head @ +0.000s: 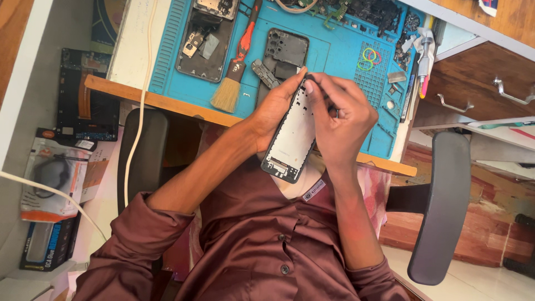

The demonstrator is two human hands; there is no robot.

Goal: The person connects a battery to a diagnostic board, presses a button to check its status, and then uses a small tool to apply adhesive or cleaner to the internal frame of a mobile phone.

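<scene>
- While the head camera looked down, the left hand [274, 108] gripped a stripped phone frame [292, 139] by its long edge, holding it tilted above the lap, just in front of the desk [167, 103] edge.
- At that moment the right hand [341, 120] was closed over the frame's upper end, fingertips [310, 85] pinched at the top corner; whether a small tool or part sat between them could not be told.
- Judging by the frame, bare and pale inside with no board or screen seen in it, the stripping looked largely done, while work at the top corner seemed left.
- On the blue work mat [340, 53] lay an opened phone body [206, 39], a dark back housing [285, 53], a brush with a red handle [235, 69], coloured rubber rings [368, 57] and a heap of small dark parts [373, 12].
- Left of the chair, on the floor, stood a clear blister package [53, 173] with an orange bottom strip, a round orange sticker at the top and a dark coiled item inside.
- Below it lay a black rectangular box [47, 245] with blue and white lettering.
- Above them lay a dark flat package [83, 95] with an orange strip, beside a white cable [136, 122].
- A small white woven label [314, 190] showed at the shirt's neck.
</scene>
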